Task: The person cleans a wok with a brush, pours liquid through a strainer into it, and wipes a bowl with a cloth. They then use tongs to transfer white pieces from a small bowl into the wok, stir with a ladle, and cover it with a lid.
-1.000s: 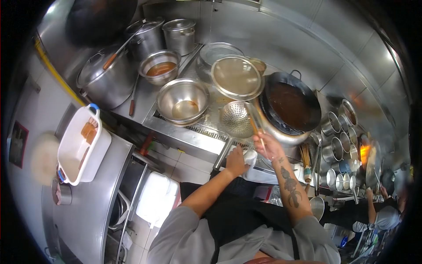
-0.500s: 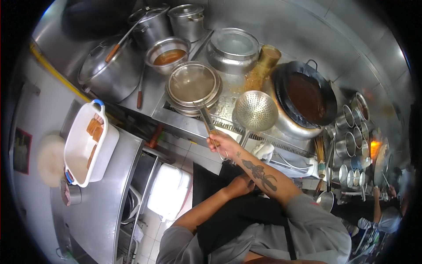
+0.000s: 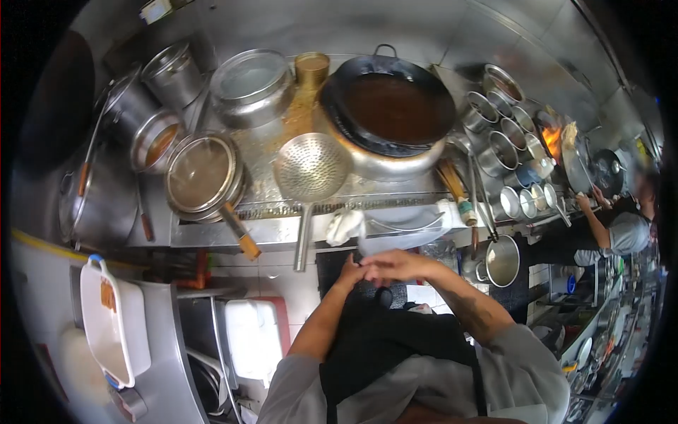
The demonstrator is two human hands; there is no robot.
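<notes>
On steel counter (image 3: 261,159), perforated ladle (image 3: 313,167), tiled floor (image 3: 293,286)

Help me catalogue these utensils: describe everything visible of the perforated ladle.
The perforated ladle looks like silvery metal: a round bowl pierced with small holes and a straight handle. It lies, seemingly bowl-up, on the stove counter, left of the wok, handle overhanging the front edge. Neither the left hand nor the right hand touches it.

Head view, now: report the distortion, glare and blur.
Head view: wide-angle bending, with black corners; head view: washed-out white on the lidded box; head view: the co-worker at far right looks small and soft, while the perforated ladle's holes read clearly.
</notes>
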